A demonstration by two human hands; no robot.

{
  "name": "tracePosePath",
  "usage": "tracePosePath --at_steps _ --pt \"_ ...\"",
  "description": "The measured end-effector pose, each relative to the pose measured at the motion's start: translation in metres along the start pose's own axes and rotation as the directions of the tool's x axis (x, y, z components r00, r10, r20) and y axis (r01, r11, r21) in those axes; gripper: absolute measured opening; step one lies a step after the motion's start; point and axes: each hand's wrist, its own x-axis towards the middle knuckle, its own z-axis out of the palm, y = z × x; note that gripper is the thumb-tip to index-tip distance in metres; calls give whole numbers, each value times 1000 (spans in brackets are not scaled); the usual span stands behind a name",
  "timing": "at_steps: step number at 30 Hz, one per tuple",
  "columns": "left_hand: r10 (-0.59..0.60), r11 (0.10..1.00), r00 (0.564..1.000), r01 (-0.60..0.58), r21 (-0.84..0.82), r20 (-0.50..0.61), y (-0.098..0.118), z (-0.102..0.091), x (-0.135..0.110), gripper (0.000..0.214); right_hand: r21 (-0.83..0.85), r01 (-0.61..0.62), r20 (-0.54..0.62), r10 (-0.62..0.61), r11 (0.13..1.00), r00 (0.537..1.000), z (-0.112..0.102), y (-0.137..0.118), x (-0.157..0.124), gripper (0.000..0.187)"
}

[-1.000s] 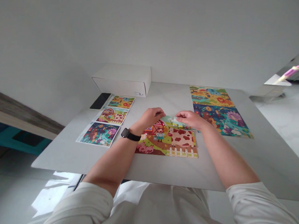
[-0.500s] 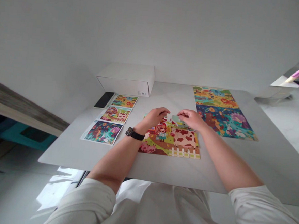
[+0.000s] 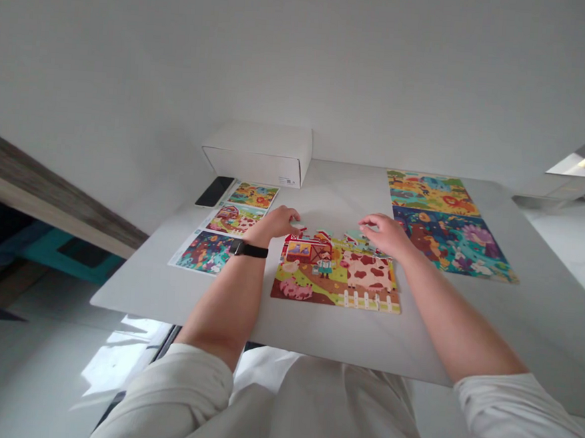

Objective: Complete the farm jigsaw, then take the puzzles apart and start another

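- The farm jigsaw puzzle (image 3: pixel 336 273) lies flat at the middle of the white stone table (image 3: pixel 314 334), directly in front of the person.
- It shows a red barn, a small figure in blue, a large cow with reddish-brown spots, a pink pig at lower left and a white picket fence along the bottom edge.
- Its top edge is ragged, with loose-looking pieces along it.
- The left hand (image 3: pixel 273 222), with a black watch (image 3: pixel 248 249) on the wrist, is loosely curled, fingertips just above the barn roof; nothing shows in its grip.
- The right hand (image 3: pixel 387 236) sits at the puzzle's upper edge, fingers slightly curled over the pieces; whether it pinches one, I cannot tell.
- Three picture cards (image 3: pixel 235 220) form a column to the left, beside a black phone (image 3: pixel 215 191) and below a white box (image 3: pixel 257 153).
- Two colourful finished puzzles (image 3: pixel 440 222) lie to the right.
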Motion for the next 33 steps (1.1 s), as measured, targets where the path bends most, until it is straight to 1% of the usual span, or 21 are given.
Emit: tracePosePath --at_steps 3,6,8,11,13,15,16,17,18,19,21,22,23,25,27,28,30,33 --pt "13 993 1000 -15 -114 -19 0 -6 -1 25 15 0 -9 0 1000 1000 1 2 0 19" --pt "47 945 999 -36 -324 28 0 -16 -5 24 43 4 -4 -4 999 1000 2 5 0 19" --pt "57 870 997 -20 -493 60 2 -22 -9 27 50 12 3 -12 999 1000 4 6 0 19" --pt "23 720 998 24 -694 59 9 -28 -12 34 40 23 18 -23 999 1000 4 3 -2 17" --pt "7 643 999 35 -765 51 14 -28 -12 38 35 35 42 -37 999 998 4 -1 -3 17" --pt "10 613 999 27 -790 42 19 -25 -10 38 36 60 69 -62 998 996 4 -4 -4 18" --pt "12 621 999 16 -784 29 20 -22 -9 37 37 74 80 -77 997 994 4 -6 -4 18" --pt "12 649 1000 3 -761 14 21 -18 -8 37 36 87 88 -89 996 992 5 -7 -5 18" --pt "2 701 1000 -4 -713 -4 21 -15 -7 38 34 97 93 -100 995 991 5 -7 -5 18" --pt "-19 772 1000 2 -635 -19 21 -12 -6 40 30 106 95 -108 994 990 5 -7 -5 18" --pt "-84 915 996 65 -397 -30 18 -10 -6 48 20 120 91 -122 993 988 6 -6 -5 18" --pt "-116 959 993 110 -260 -9 17 -10 -7 51 16 127 87 -128 992 988 7 -5 -4 18" --pt "-142 981 989 145 -131 34 15 -12 -9 53 13 133 84 -134 991 987 7 -5 -4 18" --pt "-161 986 972 152 63 173 15 -17 -12 52 12 143 81 -143 990 986 8 -3 -3 18" --pt "-153 980 947 110 163 282 18 -23 -15 48 13 149 84 -150 989 985 9 -2 -3 18" --pt "-146 978 942 90 190 303 21 -25 -16 47 13 151 86 -152 988 985 10 -2 -3 18" --pt "-130 975 945 67 210 301 26 -29 -18 46 15 155 93 -155 988 984 11 -3 -3 18" --pt "-131 984 948 88 158 290 28 -33 -19 40 16 157 98 -158 987 983 11 -4 -4 19"
